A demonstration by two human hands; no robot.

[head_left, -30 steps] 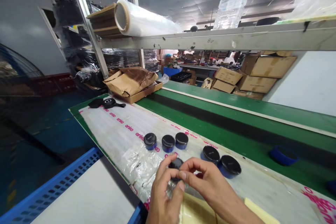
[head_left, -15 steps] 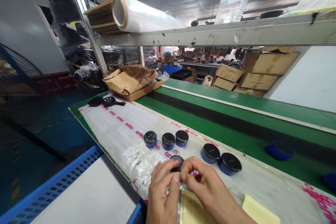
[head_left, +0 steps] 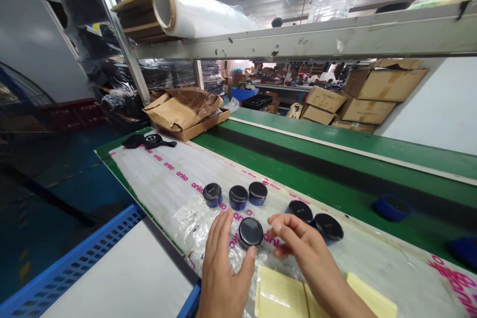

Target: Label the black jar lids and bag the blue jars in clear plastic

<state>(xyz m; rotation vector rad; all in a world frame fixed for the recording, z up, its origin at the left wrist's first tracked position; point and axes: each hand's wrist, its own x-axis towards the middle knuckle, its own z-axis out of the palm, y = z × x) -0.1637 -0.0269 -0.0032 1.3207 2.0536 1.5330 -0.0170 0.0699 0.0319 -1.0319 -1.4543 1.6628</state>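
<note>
A round, dark-lidded container (head_left: 251,232) stands on the plastic-covered table between my hands. My left hand (head_left: 223,268) is open at its left side, fingers stretched forward and thumb spread near the container's front edge. To its right, my right hand (head_left: 301,243) hovers with loosely curled fingers apart, and I see nothing held in it. Behind my hands are more round containers with black lids and blue sides, one (head_left: 212,195) at the left and another (head_left: 328,228) close beyond my right hand. Yellow backing sheets (head_left: 279,290) lie below my right wrist, partly covered by it.
A blue crate (head_left: 74,263) sits at the lower left. Brown paper lies in a cardboard tray (head_left: 203,129) near black paddle-shaped items (head_left: 158,141). A blue ring-shaped piece (head_left: 392,207) rests on the green surface at right. Overhead, a shelf beam (head_left: 261,44) carries a plastic film roll (head_left: 204,10).
My hands have parted from above the container, the right one moving up and right, the left slightly left and opening. The container's lid is now fully visible.
</note>
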